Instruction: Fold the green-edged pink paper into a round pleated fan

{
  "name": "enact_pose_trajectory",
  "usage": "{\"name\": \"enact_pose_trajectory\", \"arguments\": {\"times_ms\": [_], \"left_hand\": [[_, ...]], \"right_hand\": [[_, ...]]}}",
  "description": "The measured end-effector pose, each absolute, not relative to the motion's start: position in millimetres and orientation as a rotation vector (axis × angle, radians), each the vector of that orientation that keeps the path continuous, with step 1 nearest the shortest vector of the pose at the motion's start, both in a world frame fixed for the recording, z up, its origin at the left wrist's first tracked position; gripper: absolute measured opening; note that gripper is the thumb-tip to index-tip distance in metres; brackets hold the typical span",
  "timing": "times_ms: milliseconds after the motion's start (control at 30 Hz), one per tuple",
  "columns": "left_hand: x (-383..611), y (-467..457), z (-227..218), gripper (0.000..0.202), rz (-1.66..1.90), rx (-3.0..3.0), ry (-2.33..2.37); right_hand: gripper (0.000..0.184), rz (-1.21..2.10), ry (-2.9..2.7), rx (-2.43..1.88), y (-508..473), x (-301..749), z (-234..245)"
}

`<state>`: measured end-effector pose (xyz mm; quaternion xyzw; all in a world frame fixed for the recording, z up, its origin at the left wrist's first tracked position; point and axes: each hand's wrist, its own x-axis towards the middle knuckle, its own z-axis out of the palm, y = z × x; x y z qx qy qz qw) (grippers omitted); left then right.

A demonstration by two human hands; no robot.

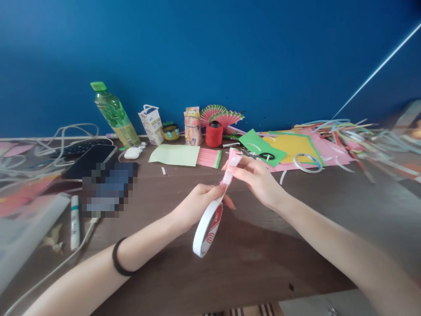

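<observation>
Both hands meet above the middle of the table around a narrow folded pink paper strip (233, 159). My left hand (200, 199) pinches its lower end, with a dark band on the wrist. My right hand (258, 177) grips the upper part, thumb on the face turned to me. From the strip's lower end hangs a roll of white tape (203, 235), its tail running up along the paper. Behind the hands lie a pale green paper sheet (174, 155) and a pleated pink paper (209, 157) with a green edge.
At the back stand a green bottle (116, 116), a milk carton (151, 125), a red thread spool (214, 134) and pink paper fans (226, 117). Scissors (265, 156) lie by green paper (259, 145). A phone (112, 186), a marker (75, 224) and cables (62, 140) are at left.
</observation>
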<state>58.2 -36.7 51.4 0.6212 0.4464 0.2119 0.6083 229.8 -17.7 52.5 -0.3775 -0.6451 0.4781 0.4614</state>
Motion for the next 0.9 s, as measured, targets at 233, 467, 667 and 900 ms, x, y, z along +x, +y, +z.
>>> {"name": "enact_pose_trajectory", "arguments": {"times_ms": [233,467,667,900], "left_hand": [[57.1,-34.7,46.0,0.05,0.536,1.372,1.024],[61.1,-36.1,51.7,0.039,0.525,1.194,0.959],[62.0,-37.8,50.1,0.04,0.453,1.173,0.982],[63.9,-38.7,43.2,0.047,0.447,1.18,1.015]], "right_hand": [[0.016,1.217,-1.71,-0.989,-19.2,225.5,48.7],[0.022,0.998,-1.621,-1.11,-16.1,227.1,49.0],[0.023,0.889,-1.579,-1.146,-16.2,227.5,51.0],[0.022,0.888,-1.557,-1.125,-15.8,229.4,53.6]]}}
